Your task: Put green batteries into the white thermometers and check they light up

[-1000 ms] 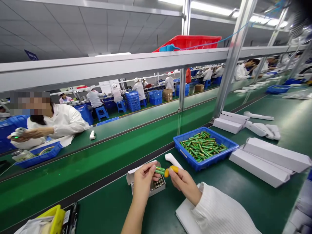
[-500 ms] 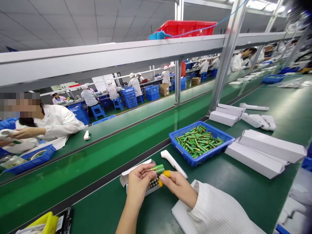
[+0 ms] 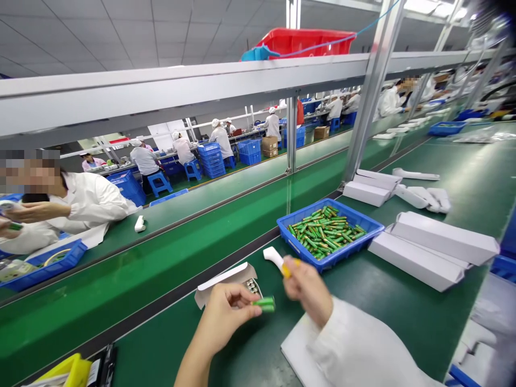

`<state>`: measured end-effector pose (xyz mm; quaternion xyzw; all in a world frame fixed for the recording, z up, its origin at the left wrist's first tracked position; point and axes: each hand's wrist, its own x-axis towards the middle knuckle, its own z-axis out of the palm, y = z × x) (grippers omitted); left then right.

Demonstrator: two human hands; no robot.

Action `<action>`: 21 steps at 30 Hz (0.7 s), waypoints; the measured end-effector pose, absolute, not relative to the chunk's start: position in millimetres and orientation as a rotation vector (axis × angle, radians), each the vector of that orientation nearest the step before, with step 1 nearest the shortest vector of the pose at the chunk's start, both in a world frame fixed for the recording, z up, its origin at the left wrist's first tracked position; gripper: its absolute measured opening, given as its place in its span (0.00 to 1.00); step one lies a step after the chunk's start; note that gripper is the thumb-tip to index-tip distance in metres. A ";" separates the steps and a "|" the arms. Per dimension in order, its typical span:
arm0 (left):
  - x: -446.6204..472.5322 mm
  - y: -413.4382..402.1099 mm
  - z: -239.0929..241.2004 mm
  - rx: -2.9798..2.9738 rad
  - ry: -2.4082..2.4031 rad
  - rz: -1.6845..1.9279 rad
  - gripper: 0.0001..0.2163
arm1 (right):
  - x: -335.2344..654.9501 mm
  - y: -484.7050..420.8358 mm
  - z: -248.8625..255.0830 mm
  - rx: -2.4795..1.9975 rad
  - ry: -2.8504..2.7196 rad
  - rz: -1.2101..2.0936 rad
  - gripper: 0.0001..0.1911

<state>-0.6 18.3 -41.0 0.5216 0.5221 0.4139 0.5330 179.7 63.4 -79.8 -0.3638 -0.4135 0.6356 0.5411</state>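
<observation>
Two green batteries [image 3: 265,305] are pinched between the thumb and fingers of my left hand [image 3: 229,309], above the bench. Just behind that hand, an open white box [image 3: 226,279] holds several batteries standing on end, their metal ends showing. My right hand [image 3: 307,287], blurred and with yellow finger covers, closes on a white plastic handle-shaped part [image 3: 273,257]. Only the far end of that part shows; my hand hides the rest. Right behind it, a blue tray [image 3: 296,244] is filled with loose green batteries [image 3: 326,228].
White cartons [image 3: 419,258] and more white plastic parts [image 3: 427,198] lie to the right. A white box [image 3: 296,352] sits under my right sleeve. At lower left is a yellow container [image 3: 68,371]. A co-worker [image 3: 88,199] sits across the green belt [image 3: 161,242].
My hands have parted. The right has left the batteries and moved up and right to the white plastic part. The left keeps the batteries and has come slightly down.
</observation>
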 end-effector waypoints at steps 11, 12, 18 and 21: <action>18.0 14.1 -45.2 1.747 1.382 1.136 0.06 | 160.3 48.5 -85.4 -0.824 -1.176 1.659 0.25; 17.5 14.4 -44.9 1.743 1.364 1.146 0.06 | 161.1 48.4 -84.0 -0.826 -1.178 1.657 0.25; -4.2 19.2 -34.2 1.530 1.642 1.292 0.05 | 182.7 54.5 -73.5 -1.092 -1.297 1.136 0.19; -14.4 20.1 -32.1 1.701 1.795 1.070 0.03 | 211.4 68.5 -69.6 -1.362 -1.349 0.424 0.15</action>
